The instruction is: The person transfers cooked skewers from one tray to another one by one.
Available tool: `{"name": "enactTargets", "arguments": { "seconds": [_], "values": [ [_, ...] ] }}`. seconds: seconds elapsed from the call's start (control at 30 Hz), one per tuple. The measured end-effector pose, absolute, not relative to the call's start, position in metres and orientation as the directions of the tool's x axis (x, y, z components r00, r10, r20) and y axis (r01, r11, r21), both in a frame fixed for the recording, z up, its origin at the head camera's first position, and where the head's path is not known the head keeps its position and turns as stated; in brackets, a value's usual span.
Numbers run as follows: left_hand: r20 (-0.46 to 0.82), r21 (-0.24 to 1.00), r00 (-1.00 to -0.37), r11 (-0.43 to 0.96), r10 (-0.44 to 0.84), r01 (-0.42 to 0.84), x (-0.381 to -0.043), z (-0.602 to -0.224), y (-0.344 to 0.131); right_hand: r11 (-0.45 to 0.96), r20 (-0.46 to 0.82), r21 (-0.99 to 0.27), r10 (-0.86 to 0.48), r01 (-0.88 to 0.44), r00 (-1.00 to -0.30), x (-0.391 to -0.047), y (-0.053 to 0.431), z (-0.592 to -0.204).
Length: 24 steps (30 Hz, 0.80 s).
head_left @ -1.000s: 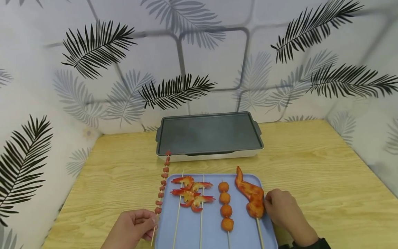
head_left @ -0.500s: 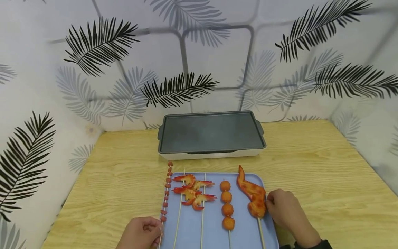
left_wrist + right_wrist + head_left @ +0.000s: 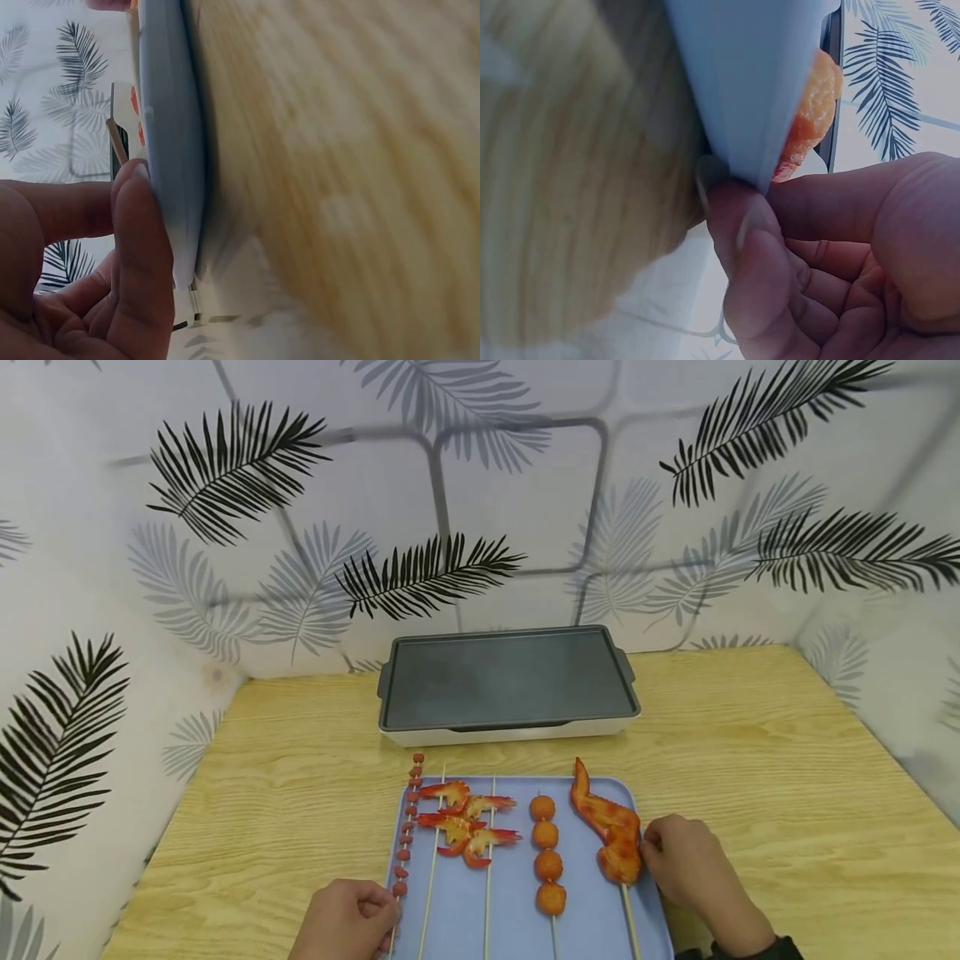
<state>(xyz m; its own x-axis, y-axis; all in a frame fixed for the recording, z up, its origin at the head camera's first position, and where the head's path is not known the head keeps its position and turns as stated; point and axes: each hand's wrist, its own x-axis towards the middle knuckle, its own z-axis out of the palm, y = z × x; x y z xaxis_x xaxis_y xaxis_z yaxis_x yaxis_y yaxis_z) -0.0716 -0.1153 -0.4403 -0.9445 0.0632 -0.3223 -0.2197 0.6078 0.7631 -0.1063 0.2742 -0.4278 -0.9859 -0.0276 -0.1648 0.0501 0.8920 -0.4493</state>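
A skewer of small red meat pieces (image 3: 406, 839) lies along the left rim of the blue tray (image 3: 519, 927). My left hand (image 3: 345, 920) pinches its stick near the lower end; in the left wrist view, thumb and finger meet at the stick (image 3: 116, 142) beside the tray's side. My right hand (image 3: 693, 877) grips the right edge of the tray, thumb and curled fingers on its rim in the right wrist view. On the tray are shrimp (image 3: 453, 831) on two sticks, a skewer of orange balls (image 3: 547, 864) and a chicken wing (image 3: 611, 831) on a stick.
Behind the tray stands a dark flat grill plate (image 3: 513, 681) with a white base and side handles. The wooden table (image 3: 262, 802) spreads to both sides. Leaf-patterned cloth (image 3: 495, 502) hangs at the back and sides.
My left hand has moved right and nearer to me, bringing the meat skewer from beside the tray, its tip at the grill plate, to over the tray's left rim. The right hand stays at the tray.
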Motion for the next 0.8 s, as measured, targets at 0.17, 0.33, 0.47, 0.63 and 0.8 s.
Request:
{"name": "enactTargets", "arguments": {
  "seconds": [0.17, 0.33, 0.47, 0.63, 0.8],
  "values": [
    [-0.301, 0.727, -0.951, 0.662, 0.072, -0.18, -0.07, -0.438, -0.113, 0.894, -0.178, -0.446, -0.036, 0.048, -0.983, -0.106, 0.273, -0.428],
    [-0.282, 0.716, -0.956, 0.681, 0.081, -0.153, -0.065, -0.436, -0.114, 0.896, -0.188, -0.443, -0.049, 0.04, -0.981, -0.107, 0.272, -0.426],
    [-0.326, 0.707, -0.94, 0.686, 0.104, -0.17, -0.066, -0.433, -0.115, 0.898, -0.204, -0.437, -0.05, 0.045, -0.978, -0.111, 0.271, -0.423],
    [-0.348, 0.706, -0.926, 0.69, 0.142, -0.159, -0.068, -0.432, -0.115, 0.912, -0.162, -0.411, -0.076, -0.003, -0.984, -0.118, 0.27, -0.42],
    [-0.346, 0.684, -0.926, 0.716, 0.152, -0.138, -0.07, -0.433, -0.112, 0.919, -0.129, -0.395, -0.075, -0.018, -0.989, -0.12, 0.271, -0.422]
  ]
}}
